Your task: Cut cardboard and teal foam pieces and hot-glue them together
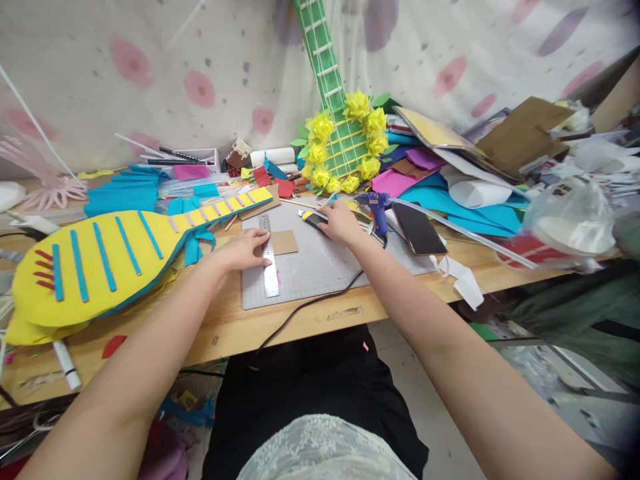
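Observation:
My left hand (246, 249) grips a metal ruler (271, 275) between thumb and fingers. The ruler lies across a small brown cardboard piece (285, 242) on the grey cutting mat (315, 283). Farther right, my right hand (341, 223) has its fingers closed at the near end of a black utility knife (311, 218) with a yellow tip; part of it is hidden by the fingers. Just right of that hand stands a blue glue gun (378, 212), its black cord (305, 305) trailing over the mat toward me.
A yellow paper lute shape (95, 250) with blue strips covers the left side. Behind the mat leans a green guitar shape (330, 77) ringed with yellow paper flowers (317, 155). A phone (417, 229) lies right, near blue paper (465, 213) and a plastic bag (563, 217).

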{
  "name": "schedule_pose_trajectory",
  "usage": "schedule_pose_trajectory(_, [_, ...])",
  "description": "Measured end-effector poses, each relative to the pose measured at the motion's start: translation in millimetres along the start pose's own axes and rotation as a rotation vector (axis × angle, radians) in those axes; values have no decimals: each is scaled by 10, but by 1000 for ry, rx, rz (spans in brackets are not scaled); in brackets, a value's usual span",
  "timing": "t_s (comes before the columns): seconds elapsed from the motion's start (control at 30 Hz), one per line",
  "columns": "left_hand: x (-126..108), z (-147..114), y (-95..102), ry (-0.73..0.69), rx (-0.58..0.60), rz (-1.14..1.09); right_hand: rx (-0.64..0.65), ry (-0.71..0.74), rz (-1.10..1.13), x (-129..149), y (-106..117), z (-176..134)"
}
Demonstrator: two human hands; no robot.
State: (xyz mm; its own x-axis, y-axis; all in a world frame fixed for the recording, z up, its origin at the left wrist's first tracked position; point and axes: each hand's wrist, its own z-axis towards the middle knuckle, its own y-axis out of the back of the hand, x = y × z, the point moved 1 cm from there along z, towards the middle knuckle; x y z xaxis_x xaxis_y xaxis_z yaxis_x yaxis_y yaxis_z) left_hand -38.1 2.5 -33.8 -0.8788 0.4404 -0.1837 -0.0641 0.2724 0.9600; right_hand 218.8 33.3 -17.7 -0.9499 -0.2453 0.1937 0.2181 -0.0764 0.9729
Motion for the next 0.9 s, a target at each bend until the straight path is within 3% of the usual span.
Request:
schedule_pose_trajectory(0.3, [-48,-11,36,31,37,1,108,53,-156,78,-98,-18])
schedule_pose_trajectory(0.5, [-39,-8,31,20,45,-4,46,34,-15,53,-51,56])
schedule_pose_trajectory(0.6, [-38,-6,32,18,40,0,38,-58,288,73,15,102])
schedule_pose_trajectory(0.77, [-11,4,12,6,38,-7,160,-255,1173,229,31,159])
schedule_pose_trajectory(0.9, [13,8,-9,13,25,-28,185,-391,1665,273,6,190])
